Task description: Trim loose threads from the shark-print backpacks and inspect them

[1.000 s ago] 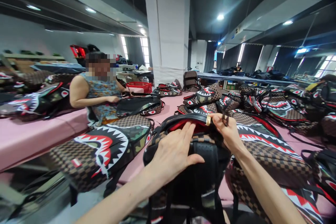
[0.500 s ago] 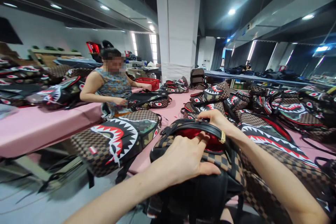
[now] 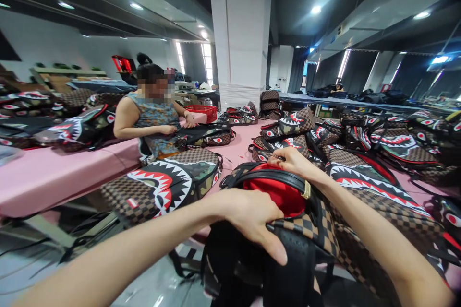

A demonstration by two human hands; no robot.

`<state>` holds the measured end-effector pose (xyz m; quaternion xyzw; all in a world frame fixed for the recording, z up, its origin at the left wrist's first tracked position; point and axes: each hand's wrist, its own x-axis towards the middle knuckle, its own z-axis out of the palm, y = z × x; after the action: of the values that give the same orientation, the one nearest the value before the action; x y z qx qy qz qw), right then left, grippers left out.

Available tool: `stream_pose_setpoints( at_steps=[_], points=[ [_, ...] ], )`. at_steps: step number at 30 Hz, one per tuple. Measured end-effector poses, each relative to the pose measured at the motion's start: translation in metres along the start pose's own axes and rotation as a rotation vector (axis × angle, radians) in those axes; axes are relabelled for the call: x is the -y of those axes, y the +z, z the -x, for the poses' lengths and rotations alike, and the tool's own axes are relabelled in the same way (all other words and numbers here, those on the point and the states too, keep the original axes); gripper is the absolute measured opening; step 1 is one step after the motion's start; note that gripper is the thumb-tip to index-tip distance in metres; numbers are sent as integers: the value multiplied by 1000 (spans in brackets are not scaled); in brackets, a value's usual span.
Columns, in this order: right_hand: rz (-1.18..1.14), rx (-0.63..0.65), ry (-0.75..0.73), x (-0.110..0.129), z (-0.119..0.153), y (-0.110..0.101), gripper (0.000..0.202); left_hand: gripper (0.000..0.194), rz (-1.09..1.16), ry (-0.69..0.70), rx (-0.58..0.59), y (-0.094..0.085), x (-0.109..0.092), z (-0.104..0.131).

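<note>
A brown checkered backpack (image 3: 326,230) with black straps stands in front of me, its top open on a red lining (image 3: 277,194). My left hand (image 3: 255,216) lies over the near rim of the opening, thumb outside on the black back panel and fingers dipping inside, their tips hidden. At the far rim, my right hand (image 3: 291,160) has its fingers closed on the backpack's top edge, behind the black handle with a gold buckle (image 3: 307,189).
On the pink table (image 3: 245,139), a shark-mouth backpack (image 3: 173,182) lies at left and more are piled at right. Across the table, a person (image 3: 147,110) handles another backpack (image 3: 209,135). A red crate (image 3: 205,112) and a white pillar (image 3: 239,33) stand behind.
My left hand has shifted its grip at the near rim, and the opening gapes wider, showing more red lining. The person's hand across the table has moved onto their backpack.
</note>
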<state>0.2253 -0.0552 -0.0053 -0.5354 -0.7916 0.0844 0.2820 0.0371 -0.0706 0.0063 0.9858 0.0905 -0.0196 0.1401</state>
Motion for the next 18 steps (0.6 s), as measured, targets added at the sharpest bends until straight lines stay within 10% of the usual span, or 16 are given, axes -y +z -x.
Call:
stream_pose_setpoints(
  at_steps=[8,13,18],
  points=[
    [-211,-103,3,-14,4,-8,29,33,248,41,227,-10,10,-36],
    [-502,-665,267,-19,83,-24,35,41,135,-92,-147,-18,34,-47],
    [-425,-474,333,-8,151,10,26,43,28,-41,-362,-20,35,-84]
  ],
)
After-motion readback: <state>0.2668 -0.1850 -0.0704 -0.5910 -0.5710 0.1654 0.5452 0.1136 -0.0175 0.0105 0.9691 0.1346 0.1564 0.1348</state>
